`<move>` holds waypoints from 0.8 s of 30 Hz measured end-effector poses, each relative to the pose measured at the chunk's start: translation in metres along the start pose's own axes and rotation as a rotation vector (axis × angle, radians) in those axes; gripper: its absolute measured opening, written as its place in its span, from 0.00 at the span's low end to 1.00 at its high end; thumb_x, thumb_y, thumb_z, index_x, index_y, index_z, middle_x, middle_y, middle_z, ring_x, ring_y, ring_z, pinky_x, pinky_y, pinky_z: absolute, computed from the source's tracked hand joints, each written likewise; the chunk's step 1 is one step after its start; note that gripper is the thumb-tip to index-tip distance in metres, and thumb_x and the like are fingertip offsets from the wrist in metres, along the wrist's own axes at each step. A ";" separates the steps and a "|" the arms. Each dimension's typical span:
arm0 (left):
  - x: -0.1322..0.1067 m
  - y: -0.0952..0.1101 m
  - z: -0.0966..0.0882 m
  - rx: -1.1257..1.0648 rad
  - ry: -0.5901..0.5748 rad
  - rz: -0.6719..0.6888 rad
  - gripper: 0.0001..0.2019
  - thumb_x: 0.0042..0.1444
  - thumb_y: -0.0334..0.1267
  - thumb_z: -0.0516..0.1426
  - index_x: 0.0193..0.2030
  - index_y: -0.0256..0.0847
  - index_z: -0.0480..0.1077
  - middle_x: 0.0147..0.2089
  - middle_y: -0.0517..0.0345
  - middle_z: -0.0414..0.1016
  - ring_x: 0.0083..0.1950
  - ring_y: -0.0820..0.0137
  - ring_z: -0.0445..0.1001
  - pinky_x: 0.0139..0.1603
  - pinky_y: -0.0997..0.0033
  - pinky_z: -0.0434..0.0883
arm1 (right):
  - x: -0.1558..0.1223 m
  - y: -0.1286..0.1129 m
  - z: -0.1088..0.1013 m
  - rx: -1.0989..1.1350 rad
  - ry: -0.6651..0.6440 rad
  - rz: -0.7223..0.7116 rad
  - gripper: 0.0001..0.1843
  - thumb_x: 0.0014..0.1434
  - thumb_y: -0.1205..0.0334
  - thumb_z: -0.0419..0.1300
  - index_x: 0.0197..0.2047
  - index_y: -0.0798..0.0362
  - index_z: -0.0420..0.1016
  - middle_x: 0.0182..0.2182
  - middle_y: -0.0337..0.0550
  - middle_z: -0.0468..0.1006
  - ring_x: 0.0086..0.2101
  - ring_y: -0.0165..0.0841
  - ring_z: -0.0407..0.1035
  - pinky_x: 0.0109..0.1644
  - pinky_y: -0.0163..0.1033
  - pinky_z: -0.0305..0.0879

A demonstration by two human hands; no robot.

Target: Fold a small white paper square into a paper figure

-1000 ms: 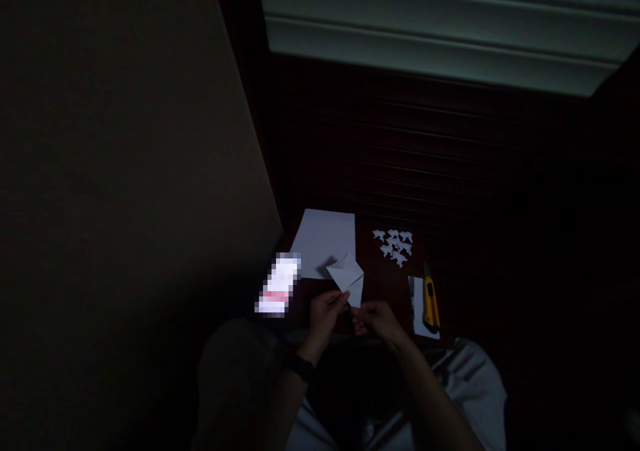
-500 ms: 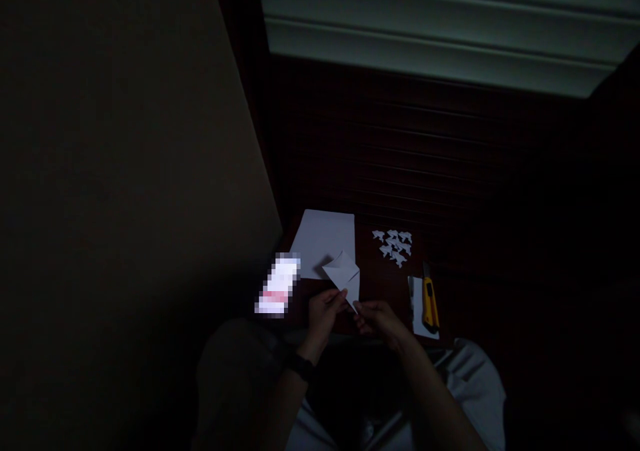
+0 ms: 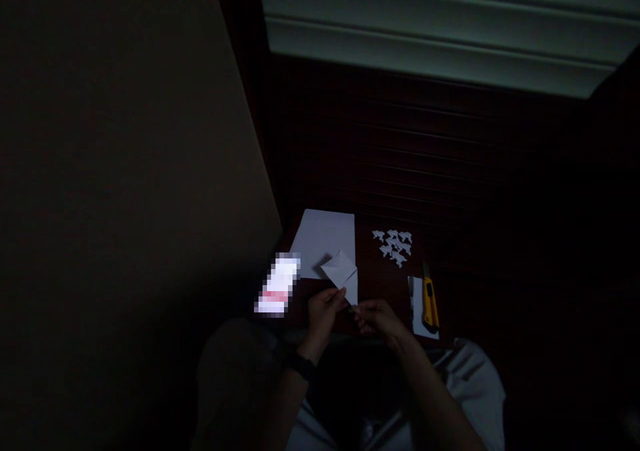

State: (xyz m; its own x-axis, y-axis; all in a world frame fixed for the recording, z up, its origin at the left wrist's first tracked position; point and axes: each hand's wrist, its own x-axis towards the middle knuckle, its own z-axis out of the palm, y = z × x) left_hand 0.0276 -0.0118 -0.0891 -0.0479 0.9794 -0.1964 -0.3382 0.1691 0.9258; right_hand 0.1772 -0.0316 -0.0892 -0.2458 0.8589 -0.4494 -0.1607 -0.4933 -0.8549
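Observation:
A partly folded piece of white paper (image 3: 340, 269) is held between both hands over the small dark table. My left hand (image 3: 325, 310), with a dark band at its wrist, pinches the paper's lower left edge. At the narrow bottom tip, the fingers of my right hand (image 3: 376, 318) are closed on the same piece. Its wide end, with a folded flap, points up and away from me. Behind it lies a larger white sheet (image 3: 325, 238), flat on the table and partly covered by the folded paper.
A phone with a lit, blurred screen (image 3: 278, 284) lies at the left. Several small folded paper shapes (image 3: 393, 244) are grouped at the back right. A yellow utility knife (image 3: 429, 304) rests on a white paper strip (image 3: 418, 311) by the right edge. A wall (image 3: 150, 138) rises at the left.
The folded paper has shifted slightly left, and its bottom tip is now more hidden by the right fingers. Both hands have hardly moved.

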 end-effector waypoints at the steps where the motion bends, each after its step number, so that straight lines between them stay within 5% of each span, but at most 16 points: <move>1: 0.000 0.001 0.000 0.005 0.006 -0.004 0.17 0.41 0.44 0.62 0.33 0.31 0.72 0.32 0.49 0.76 0.33 0.65 0.75 0.36 0.65 0.73 | 0.000 0.000 0.001 -0.002 0.007 -0.006 0.18 0.42 0.51 0.65 0.30 0.59 0.73 0.24 0.42 0.73 0.22 0.25 0.65 0.24 0.30 0.62; 15: -0.001 0.001 -0.002 0.044 -0.003 0.006 0.15 0.40 0.42 0.62 0.31 0.31 0.73 0.31 0.50 0.77 0.32 0.66 0.75 0.34 0.67 0.73 | 0.001 0.004 0.004 -0.054 0.015 -0.041 0.20 0.44 0.49 0.63 0.30 0.59 0.70 0.28 0.49 0.77 0.25 0.34 0.72 0.25 0.36 0.68; 24: -0.003 0.000 -0.001 0.036 -0.018 0.015 0.14 0.40 0.43 0.62 0.30 0.32 0.74 0.31 0.51 0.77 0.33 0.65 0.75 0.35 0.67 0.73 | 0.004 0.008 0.003 -0.079 0.029 0.005 0.21 0.41 0.48 0.65 0.27 0.59 0.69 0.22 0.47 0.77 0.22 0.35 0.72 0.24 0.38 0.68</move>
State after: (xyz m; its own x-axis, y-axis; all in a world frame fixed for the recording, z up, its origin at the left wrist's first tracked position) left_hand 0.0268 -0.0145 -0.0890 -0.0356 0.9836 -0.1768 -0.3032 0.1580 0.9397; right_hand 0.1723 -0.0324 -0.0967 -0.2187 0.8605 -0.4601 -0.0835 -0.4863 -0.8698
